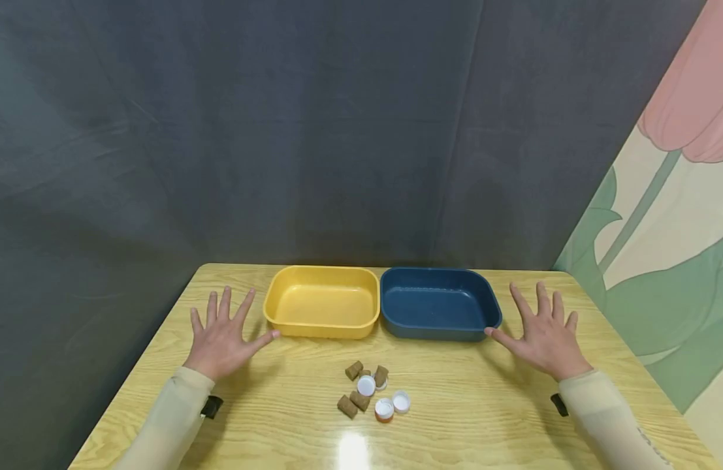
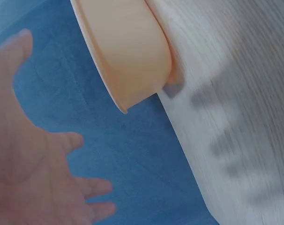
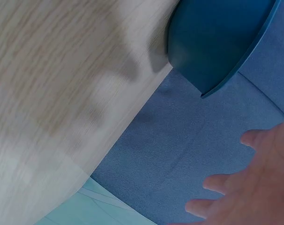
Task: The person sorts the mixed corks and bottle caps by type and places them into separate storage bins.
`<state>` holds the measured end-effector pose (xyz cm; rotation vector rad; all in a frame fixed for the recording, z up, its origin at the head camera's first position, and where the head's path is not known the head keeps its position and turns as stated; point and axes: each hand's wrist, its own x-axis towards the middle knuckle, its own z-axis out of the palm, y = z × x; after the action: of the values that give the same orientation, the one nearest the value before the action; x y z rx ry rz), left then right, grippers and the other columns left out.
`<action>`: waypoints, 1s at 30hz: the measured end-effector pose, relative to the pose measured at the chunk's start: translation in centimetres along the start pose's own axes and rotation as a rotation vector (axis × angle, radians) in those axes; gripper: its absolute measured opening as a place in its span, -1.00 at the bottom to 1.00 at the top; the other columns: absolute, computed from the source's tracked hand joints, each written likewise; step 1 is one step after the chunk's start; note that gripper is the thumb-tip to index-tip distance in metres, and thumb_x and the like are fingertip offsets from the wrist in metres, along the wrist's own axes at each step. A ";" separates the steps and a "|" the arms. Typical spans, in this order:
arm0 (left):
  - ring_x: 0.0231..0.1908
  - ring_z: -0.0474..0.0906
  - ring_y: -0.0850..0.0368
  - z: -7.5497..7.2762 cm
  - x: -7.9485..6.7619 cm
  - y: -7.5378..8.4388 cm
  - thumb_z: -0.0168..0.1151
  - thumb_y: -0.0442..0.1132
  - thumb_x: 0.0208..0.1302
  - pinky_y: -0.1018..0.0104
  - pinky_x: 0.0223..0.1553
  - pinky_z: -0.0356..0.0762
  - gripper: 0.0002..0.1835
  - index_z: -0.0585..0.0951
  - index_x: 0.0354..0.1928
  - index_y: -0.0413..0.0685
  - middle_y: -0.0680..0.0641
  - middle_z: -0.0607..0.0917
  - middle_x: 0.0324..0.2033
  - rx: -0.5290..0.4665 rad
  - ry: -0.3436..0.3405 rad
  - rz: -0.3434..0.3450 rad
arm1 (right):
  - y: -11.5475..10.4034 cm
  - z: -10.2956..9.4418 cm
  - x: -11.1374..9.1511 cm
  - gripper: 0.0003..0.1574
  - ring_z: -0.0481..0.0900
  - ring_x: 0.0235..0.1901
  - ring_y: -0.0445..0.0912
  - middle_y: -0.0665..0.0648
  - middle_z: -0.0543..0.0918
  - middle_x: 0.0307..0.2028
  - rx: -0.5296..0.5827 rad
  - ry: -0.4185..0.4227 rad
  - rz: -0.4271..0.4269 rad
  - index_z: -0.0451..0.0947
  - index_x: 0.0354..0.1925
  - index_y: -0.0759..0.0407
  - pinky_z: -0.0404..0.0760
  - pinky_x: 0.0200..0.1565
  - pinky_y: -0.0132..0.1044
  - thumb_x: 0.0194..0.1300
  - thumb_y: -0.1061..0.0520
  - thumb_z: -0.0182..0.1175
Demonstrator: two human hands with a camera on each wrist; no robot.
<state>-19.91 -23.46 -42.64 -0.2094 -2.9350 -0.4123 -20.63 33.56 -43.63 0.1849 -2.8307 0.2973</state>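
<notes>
Left hand (image 1: 220, 344): up over the table (image 1: 467, 405), fingers spread wide, w/ nothing in it.
Right hand (image 1: 546, 343): same, spread wide, w/ nothing in it.
Btwn hands: a big gap; they weren't together or clamped on anything.
Yellow tray (image 1: 320, 330): right of my left hand & a bit far, thumb by its near left corner; left wrist view showed a gap, so prob. no touch.
Blue tray (image 1: 440, 332): left of my right hand & a bit far, thumb by its near right corner, prob. no touch too.
Trays' long way: left to right, both, side by side at the far edge.
Corks (image 1: 347, 407) & caps (image 1: 401, 401): loose bunch, btwn my hands, on the near side of the trays.
From left hand: bunch lay right & near.
From right hand: left & near.
Closer hand: left, I'd say.
Corks' long way: mixed. Far left one ran near left to far right; nearest one, far left to near right. One was part hid, so couldn't tell.
Caps' way: hollow sides up, it seemed; nearest one showed orange below.
</notes>
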 end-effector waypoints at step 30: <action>-0.21 0.60 -0.17 1.9 4.3 1.5 -0.22 -0.21 0.60 -0.07 -0.10 0.54 -0.47 0.22 0.42 -0.47 -0.44 0.61 0.02 -0.325 -0.127 -0.143 | -12.2 1.2 -2.0 -0.61 0.51 -0.39 -0.20 -0.06 0.61 -0.32 0.422 -0.200 -0.315 0.68 -0.06 0.10 0.52 -0.34 -0.35 0.18 -0.03 0.46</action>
<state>-24.15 -21.03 -43.29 -0.0668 -2.9987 -0.9315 -17.16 21.66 -43.05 0.7782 -2.8301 0.8401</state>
